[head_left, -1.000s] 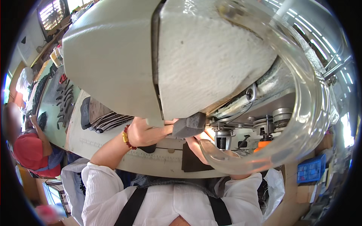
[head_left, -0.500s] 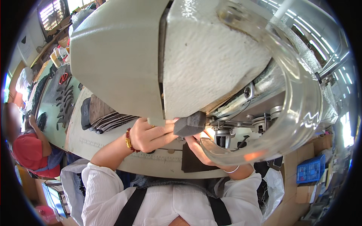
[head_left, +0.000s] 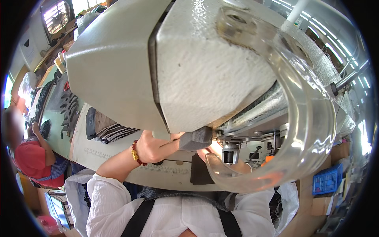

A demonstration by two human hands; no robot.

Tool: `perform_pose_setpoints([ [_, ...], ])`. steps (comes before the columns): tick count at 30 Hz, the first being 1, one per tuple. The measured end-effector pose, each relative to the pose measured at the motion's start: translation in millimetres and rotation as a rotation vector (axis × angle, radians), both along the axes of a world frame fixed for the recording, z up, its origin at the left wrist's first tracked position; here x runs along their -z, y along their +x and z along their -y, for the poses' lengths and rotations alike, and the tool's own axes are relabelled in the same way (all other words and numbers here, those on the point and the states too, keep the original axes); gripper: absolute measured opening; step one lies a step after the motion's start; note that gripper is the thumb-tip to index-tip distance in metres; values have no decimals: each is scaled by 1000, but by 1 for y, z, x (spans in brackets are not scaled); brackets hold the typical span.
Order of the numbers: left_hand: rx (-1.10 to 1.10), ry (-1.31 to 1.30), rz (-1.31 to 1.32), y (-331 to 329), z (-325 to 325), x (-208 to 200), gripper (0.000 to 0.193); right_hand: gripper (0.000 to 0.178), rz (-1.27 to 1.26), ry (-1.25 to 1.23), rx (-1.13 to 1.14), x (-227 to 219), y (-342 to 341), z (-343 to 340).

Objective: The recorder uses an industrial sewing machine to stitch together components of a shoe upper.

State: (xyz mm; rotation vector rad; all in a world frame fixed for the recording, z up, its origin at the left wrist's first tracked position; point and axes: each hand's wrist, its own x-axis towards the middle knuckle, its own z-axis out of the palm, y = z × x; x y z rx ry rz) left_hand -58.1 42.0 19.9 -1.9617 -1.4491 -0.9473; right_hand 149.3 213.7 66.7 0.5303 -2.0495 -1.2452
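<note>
A large grey-white sewing machine head (head_left: 197, 67) fills most of the view, with a clear plastic guard (head_left: 312, 122) curving in front of it. Below it my left hand (head_left: 152, 147), with a red and gold bead bracelet on the wrist, grips a dark grey piece of material (head_left: 196, 138) and holds it up by the machine's metal foot area (head_left: 231, 148). My right hand (head_left: 215, 152) is mostly hidden behind the guard and the machine; only some fingers show beside the same grey piece. Whether it grips anything cannot be made out.
A stack of dark cut pieces (head_left: 106, 128) lies on the pale worktable (head_left: 98, 154) to the left. Farther left, a person in a red cap (head_left: 29, 160) sits at a green table with several dark pieces. A blue crate (head_left: 325, 179) stands at the right.
The view has shifted closer under the machine head. My left hand has moved slightly right with the grey piece, staying at the foot area.
</note>
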Motion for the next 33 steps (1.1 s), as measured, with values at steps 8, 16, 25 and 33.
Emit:
perform_pose_setpoints([
  [8,-78,-84,180,-9,0,50,16,32,-8,-18,29,-11,3,-8],
  [16,-23,50,58,-9,-7,-1,33,32,-9,-33,46,-8,6,-12],
  [25,-27,-27,137,-32,-9,72,41,33,-32,-41,76,-4,10,-21],
  [33,-38,121,34,-16,-10,12,30,35,-68,-48,116,-2,12,-27],
])
